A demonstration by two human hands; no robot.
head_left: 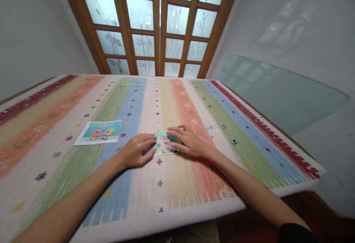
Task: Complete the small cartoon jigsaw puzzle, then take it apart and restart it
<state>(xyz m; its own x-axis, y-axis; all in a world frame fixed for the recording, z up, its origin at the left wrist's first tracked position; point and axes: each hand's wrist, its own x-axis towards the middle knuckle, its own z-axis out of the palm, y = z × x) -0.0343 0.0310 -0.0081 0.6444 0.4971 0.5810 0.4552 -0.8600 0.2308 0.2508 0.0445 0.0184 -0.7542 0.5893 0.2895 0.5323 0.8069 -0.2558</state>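
A small, partly assembled cartoon jigsaw puzzle [164, 144] lies on the striped cloth between my hands. My left hand [137, 150] rests flat on the cloth, its fingertips touching the puzzle's left edge. My right hand [188, 140] lies over the puzzle's right side, fingers spread and pressing on it. A few loose puzzle pieces [208, 132] sit just right of my right hand. A printed reference picture [99, 132] with cartoon figures lies to the left, apart from both hands.
The table carries a multicoloured striped cloth [83, 99] that reaches its near edge [155, 224]. Wooden doors with frosted glass [155, 25] stand behind. A glass panel [280, 91] leans against the right wall.
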